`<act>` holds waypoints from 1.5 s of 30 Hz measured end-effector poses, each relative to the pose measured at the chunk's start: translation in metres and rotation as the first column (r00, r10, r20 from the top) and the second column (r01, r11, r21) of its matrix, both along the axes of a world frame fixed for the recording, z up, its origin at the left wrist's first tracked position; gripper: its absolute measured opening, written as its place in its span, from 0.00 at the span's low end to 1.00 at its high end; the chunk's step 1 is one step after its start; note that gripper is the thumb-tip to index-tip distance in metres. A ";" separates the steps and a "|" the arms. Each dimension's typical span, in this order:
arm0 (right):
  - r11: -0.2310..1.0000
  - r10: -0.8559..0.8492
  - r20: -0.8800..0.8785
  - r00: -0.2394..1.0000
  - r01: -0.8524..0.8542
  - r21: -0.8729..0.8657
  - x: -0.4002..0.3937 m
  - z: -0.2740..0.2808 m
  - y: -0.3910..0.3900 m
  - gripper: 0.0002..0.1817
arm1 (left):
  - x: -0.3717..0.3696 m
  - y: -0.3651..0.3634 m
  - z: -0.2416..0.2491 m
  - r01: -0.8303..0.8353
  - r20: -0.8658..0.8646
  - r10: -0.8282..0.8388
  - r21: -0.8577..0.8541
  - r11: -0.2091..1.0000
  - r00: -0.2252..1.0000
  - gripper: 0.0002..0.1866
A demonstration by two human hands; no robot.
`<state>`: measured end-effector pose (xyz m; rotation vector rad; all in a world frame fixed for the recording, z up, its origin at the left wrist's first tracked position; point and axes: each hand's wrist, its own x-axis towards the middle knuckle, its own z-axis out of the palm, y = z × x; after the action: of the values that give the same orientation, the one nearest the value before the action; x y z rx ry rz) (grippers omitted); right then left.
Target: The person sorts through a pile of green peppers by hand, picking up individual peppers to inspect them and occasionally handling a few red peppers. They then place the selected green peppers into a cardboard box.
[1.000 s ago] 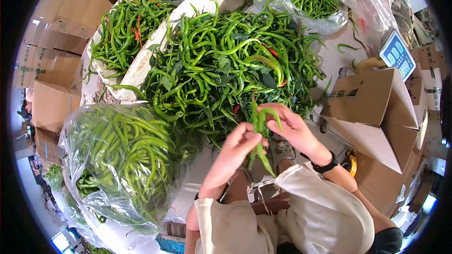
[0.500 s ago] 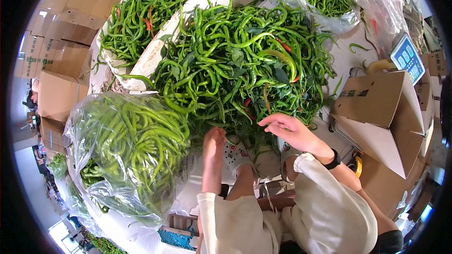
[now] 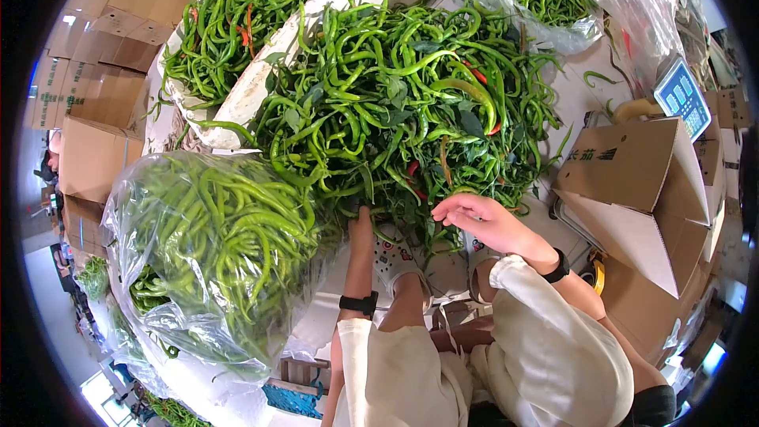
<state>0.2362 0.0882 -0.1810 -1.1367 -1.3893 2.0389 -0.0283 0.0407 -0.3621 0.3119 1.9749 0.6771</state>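
A large heap of green peppers, mixed with leaves and a few red ones, fills the upper middle. My left hand reaches into its lower edge; peppers and shadow hide the fingers, and only the wrist and forearm show below. My right hand hovers at the heap's lower right edge, fingers loosely extended and apart, with nothing in it. To the left of my left forearm bulges a clear plastic bag full of green peppers.
A white foam box with peppers stands upper left. Stacked cartons line the left side. On the right are an open cardboard box and a blue scale display. My shoes are below the heap.
My left hand has moved up and into the lower edge of the pepper heap, and its wristband now shows. My right hand has barely moved.
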 end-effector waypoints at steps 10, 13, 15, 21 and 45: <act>1.000 -0.019 0.018 1.000 0.019 0.020 0.002 -0.002 0.001 0.14 | -0.001 -0.043 0.030 -0.256 0.389 0.164 0.199 0.946 0.907 0.11; 1.000 -0.014 0.016 1.000 0.014 0.026 0.001 -0.005 0.000 0.14 | -0.011 -0.045 0.037 -0.284 0.494 0.181 0.143 0.948 0.851 0.11; 0.999 0.005 0.037 0.999 -0.007 0.035 0.001 -0.006 -0.001 0.14 | -0.011 -0.052 0.047 -0.298 0.559 0.161 0.164 0.940 0.814 0.11; 0.971 0.097 0.148 0.984 -0.127 0.205 -0.003 -0.012 -0.005 0.17 | 0.030 -0.054 0.164 -0.152 0.431 0.006 0.307 0.939 0.902 0.12; 0.902 -0.406 -0.372 0.835 0.299 -0.313 -0.003 0.027 -0.001 0.19 | 0.034 0.012 0.188 -0.196 0.803 -0.413 0.529 0.826 0.429 0.23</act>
<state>0.2333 0.0870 -0.1539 -0.8766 -0.6673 2.0491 0.0058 0.0526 -0.1737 0.3243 0.6357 1.0491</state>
